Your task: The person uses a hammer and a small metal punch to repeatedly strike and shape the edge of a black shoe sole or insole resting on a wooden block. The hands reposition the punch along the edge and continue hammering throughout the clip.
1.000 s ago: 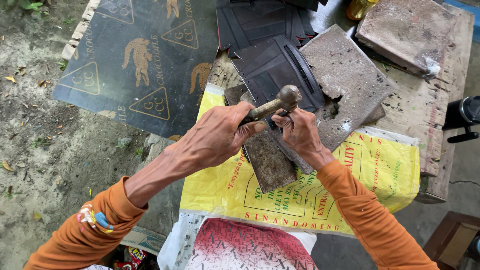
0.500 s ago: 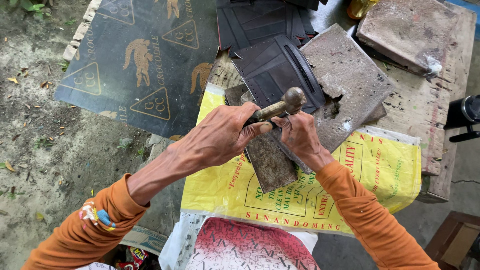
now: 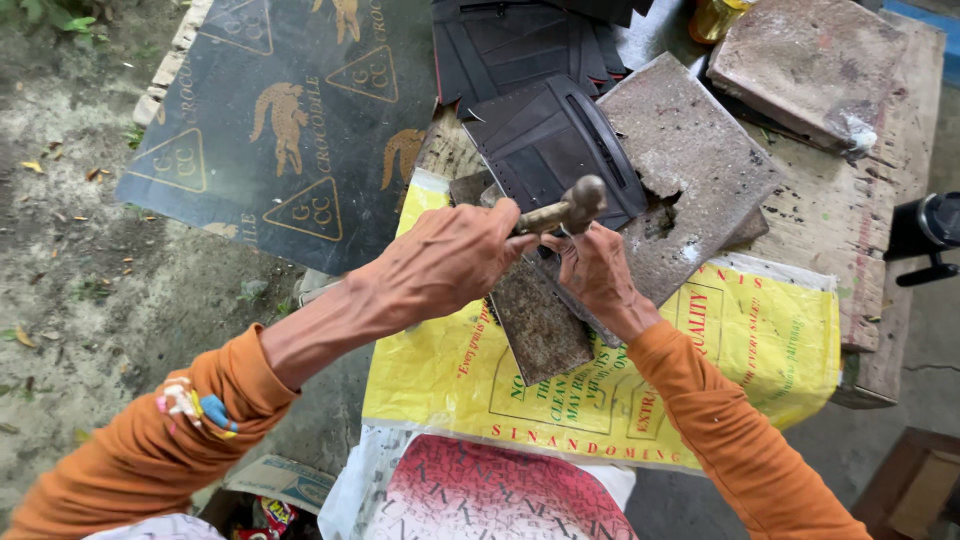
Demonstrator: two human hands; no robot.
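My left hand (image 3: 450, 262) grips the wooden handle of a small hammer (image 3: 583, 198), whose metal head hangs just above my right hand (image 3: 597, 275). The right hand's fingers are pinched at the lower edge of a dark moulded rubber piece (image 3: 550, 140); what they pinch is hidden. That piece lies against a chipped grey stone slab (image 3: 700, 170). A rusty flat metal plate (image 3: 540, 325) lies under both hands on a yellow printed sack (image 3: 700, 370).
A wooden bench (image 3: 860, 230) carries a second stone slab (image 3: 800, 50). More dark rubber pieces (image 3: 520, 35) lie at the back. A black printed sheet (image 3: 280, 120) covers the ground on the left, beside bare dirt (image 3: 70, 260). A red-and-white sack (image 3: 490, 490) lies near me.
Almost nothing differs: the hammer head wobbles slightly above my right hand, and both hands stay where they were.
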